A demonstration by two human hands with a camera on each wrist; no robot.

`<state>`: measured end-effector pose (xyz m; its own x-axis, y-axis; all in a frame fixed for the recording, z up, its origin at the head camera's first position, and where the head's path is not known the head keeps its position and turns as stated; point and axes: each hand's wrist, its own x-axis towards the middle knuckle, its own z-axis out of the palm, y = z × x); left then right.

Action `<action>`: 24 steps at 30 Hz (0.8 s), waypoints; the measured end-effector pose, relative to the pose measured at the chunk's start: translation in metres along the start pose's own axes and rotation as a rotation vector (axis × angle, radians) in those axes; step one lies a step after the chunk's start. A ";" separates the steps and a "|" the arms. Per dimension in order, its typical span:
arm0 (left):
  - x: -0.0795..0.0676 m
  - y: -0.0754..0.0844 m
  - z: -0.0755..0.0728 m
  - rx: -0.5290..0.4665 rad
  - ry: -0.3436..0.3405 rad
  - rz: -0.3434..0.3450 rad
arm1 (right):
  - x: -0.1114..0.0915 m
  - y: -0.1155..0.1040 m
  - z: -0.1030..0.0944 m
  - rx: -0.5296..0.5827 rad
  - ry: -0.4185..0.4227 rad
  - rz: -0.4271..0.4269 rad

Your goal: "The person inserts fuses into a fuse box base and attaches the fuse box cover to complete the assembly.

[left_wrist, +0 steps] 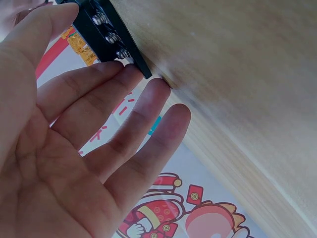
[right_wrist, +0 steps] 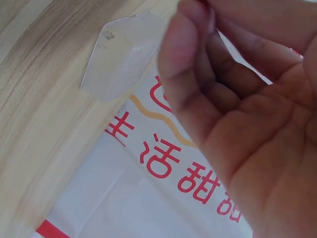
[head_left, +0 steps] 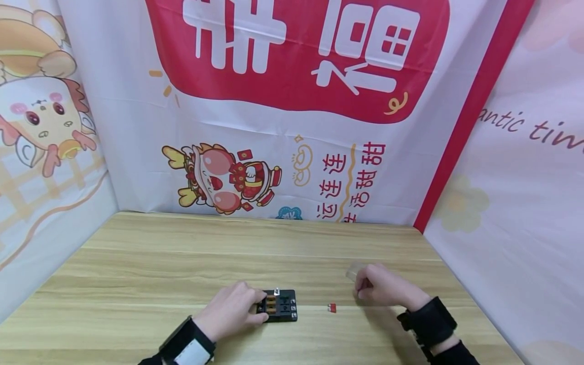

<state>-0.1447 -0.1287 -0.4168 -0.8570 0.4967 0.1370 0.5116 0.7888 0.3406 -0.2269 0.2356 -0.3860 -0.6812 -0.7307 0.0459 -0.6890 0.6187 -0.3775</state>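
A black fuse box (head_left: 286, 315) lies on the table with several orange blade fuses (head_left: 271, 304) along its left part. My left hand (head_left: 232, 310) grips that left end, thumb at the near edge and forefinger at the far edge. In the left wrist view, metal screws (left_wrist: 111, 37) line the side of the box, and the other fingers extend past it. A red blade fuse (head_left: 332, 308) lies on the wood to the right of the box. Farther right, my right hand (head_left: 388, 287) pinches a clear plastic cover (right_wrist: 119, 57) between thumb and forefinger, the other fingers curled.
The wooden table (head_left: 182, 253) runs back to a white and red printed cloth (head_left: 137, 152). More printed cloth hangs along the left side (head_left: 45, 203) and the right side (head_left: 515, 243). Each wrist wears a black strap (head_left: 429, 322).
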 end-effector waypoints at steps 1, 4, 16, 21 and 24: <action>0.000 0.000 0.000 0.001 0.001 0.001 | 0.001 -0.001 0.000 -0.003 0.013 -0.008; -0.001 -0.001 0.001 0.002 0.001 -0.001 | 0.002 -0.002 0.001 -0.008 0.046 -0.038; 0.000 -0.001 0.001 0.006 0.002 -0.005 | 0.009 -0.002 0.007 -0.033 0.108 -0.178; 0.000 -0.001 0.001 0.011 -0.001 -0.006 | 0.009 -0.003 0.007 -0.060 0.166 -0.186; 0.001 0.000 0.001 0.006 -0.003 -0.008 | 0.010 -0.005 0.006 -0.061 0.162 -0.166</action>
<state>-0.1451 -0.1280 -0.4174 -0.8609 0.4915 0.1317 0.5052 0.7949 0.3359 -0.2288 0.2235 -0.3896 -0.5850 -0.7708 0.2522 -0.8050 0.5140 -0.2962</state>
